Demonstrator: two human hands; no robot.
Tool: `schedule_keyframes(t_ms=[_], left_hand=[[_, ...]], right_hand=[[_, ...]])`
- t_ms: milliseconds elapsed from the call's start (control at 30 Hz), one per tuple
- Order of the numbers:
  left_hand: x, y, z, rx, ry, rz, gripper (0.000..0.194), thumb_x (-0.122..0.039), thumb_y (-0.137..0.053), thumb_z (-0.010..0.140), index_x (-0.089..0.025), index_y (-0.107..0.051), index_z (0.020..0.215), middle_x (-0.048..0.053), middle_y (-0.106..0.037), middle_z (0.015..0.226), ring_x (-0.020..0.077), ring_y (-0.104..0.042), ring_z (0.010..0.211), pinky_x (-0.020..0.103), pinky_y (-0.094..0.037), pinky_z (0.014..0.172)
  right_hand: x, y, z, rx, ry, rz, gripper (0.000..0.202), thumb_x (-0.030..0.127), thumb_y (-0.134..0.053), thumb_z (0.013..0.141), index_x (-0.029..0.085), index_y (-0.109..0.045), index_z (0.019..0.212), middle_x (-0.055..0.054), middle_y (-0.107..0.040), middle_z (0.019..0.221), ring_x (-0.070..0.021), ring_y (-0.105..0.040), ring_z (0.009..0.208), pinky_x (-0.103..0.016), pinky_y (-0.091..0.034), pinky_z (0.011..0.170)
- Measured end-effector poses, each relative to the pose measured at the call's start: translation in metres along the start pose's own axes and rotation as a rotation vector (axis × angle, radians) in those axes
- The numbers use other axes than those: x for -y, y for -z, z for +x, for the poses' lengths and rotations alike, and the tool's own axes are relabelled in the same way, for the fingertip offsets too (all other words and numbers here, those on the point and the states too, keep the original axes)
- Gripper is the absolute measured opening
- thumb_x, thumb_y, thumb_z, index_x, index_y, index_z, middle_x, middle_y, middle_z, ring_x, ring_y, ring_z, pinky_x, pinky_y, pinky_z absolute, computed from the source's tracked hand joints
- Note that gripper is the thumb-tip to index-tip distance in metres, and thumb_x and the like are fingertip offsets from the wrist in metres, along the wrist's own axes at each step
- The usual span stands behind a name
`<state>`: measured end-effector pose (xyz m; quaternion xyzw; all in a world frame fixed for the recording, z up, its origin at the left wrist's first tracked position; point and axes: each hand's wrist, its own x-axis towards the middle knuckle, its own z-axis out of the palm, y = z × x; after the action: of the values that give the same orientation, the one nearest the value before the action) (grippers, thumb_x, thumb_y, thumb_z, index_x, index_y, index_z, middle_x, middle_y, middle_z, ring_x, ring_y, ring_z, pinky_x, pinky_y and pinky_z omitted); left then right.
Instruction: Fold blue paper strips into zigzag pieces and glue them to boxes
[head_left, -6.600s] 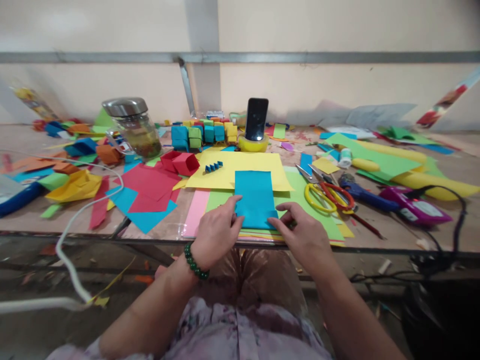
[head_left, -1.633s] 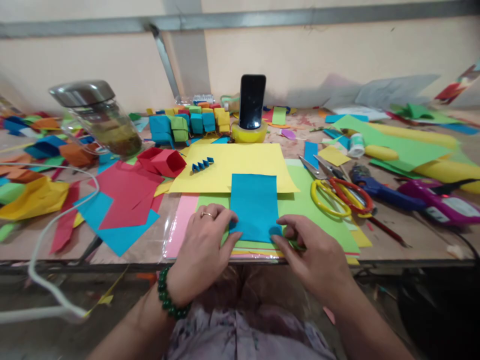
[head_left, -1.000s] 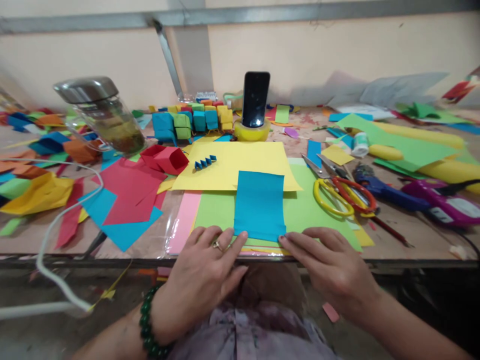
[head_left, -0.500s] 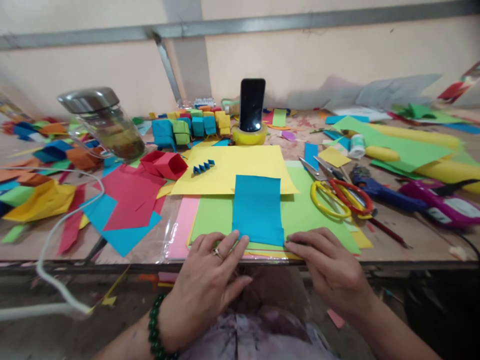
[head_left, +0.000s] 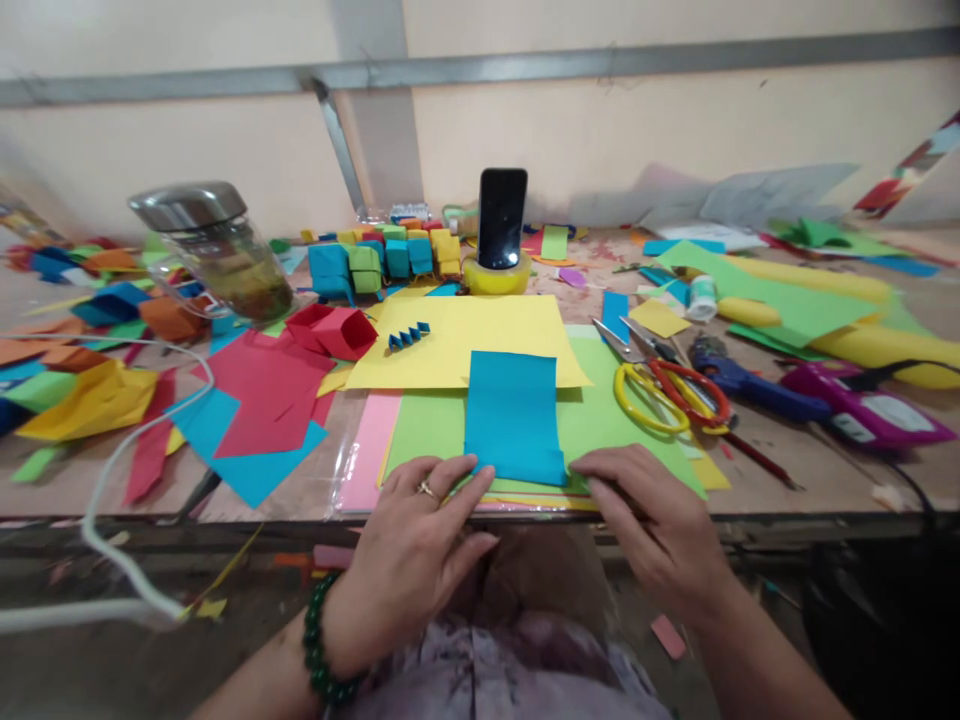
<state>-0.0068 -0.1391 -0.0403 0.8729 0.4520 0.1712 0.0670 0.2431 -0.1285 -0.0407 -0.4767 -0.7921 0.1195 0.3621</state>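
A blue paper rectangle (head_left: 513, 408) with a folded lower edge lies on a stack topped by a light green sheet (head_left: 429, 425). Its upper end overlaps a yellow sheet (head_left: 480, 325). My left hand (head_left: 424, 525) rests its outstretched fingertips at the blue paper's lower left corner. At the lower right corner, my right hand (head_left: 660, 530) lies with fingers stretched out over the green sheet, just beside the blue paper. Neither hand grips anything I can see. A small pleated blue paper strip (head_left: 409, 337) sits on the yellow sheet.
Yellow-handled scissors (head_left: 651, 398), red-handled scissors (head_left: 690, 390), a blue tool (head_left: 757, 380) and a purple device (head_left: 862, 405) lie on the right. Behind, a phone (head_left: 502, 215) stands in a tape roll (head_left: 496, 278). Left are folded paper pieces, a glass jar (head_left: 240, 265) and a white cable (head_left: 101, 500).
The view has shifted slightly. My right hand's fingertips have moved a little away from the blue paper's corner. My left hand stays at the lower left corner.
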Motion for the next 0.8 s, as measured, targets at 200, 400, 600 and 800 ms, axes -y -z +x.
schedule_keyframes(t_ms=[200, 400, 600, 800], left_hand=[[-0.003, 0.002, 0.016, -0.089, 0.107, -0.02, 0.046, -0.033, -0.045, 0.092, -0.018, -0.044, 0.135, 0.013, -0.054, 0.121, 0.0277, -0.047, 0.105, 0.047, -0.041, 0.089], [-0.003, 0.002, 0.026, -0.088, 0.089, -0.086, 0.023, -0.024, -0.048, 0.091, -0.023, -0.066, 0.105, 0.006, -0.061, 0.096, 0.0219, -0.053, 0.091, 0.04, -0.041, 0.081], [-0.003, 0.002, 0.014, -0.141, 0.02, -0.103, 0.025, -0.031, -0.049, 0.091, -0.029, -0.067, 0.108, 0.006, -0.063, 0.103, 0.0216, -0.053, 0.095, 0.041, -0.039, 0.084], [-0.004, 0.007, 0.009, -0.132, 0.01, -0.113, 0.025, -0.033, -0.048, 0.092, -0.028, -0.071, 0.1, 0.006, -0.065, 0.107, 0.0218, -0.055, 0.098, 0.042, -0.041, 0.087]], right_hand=[[-0.001, -0.01, 0.007, 0.042, -0.003, -0.14, 0.021, 0.032, -0.062, 0.084, 0.025, -0.071, 0.101, -0.005, -0.059, 0.084, -0.0177, -0.058, 0.079, -0.029, -0.048, 0.066], [-0.003, -0.014, 0.001, -0.031, 0.009, -0.049, 0.013, 0.024, -0.061, 0.084, 0.024, -0.072, 0.089, -0.004, -0.06, 0.085, -0.0156, -0.058, 0.078, -0.027, -0.048, 0.065], [0.0, -0.006, -0.001, -0.01, 0.153, -0.047, 0.015, 0.024, -0.06, 0.084, 0.023, -0.073, 0.091, -0.007, -0.064, 0.087, -0.0182, -0.058, 0.082, -0.032, -0.049, 0.07], [0.002, -0.008, 0.007, 0.022, -0.077, -0.12, 0.025, 0.036, -0.065, 0.08, 0.021, -0.067, 0.1, -0.006, -0.064, 0.095, -0.0196, -0.062, 0.082, -0.032, -0.051, 0.071]])
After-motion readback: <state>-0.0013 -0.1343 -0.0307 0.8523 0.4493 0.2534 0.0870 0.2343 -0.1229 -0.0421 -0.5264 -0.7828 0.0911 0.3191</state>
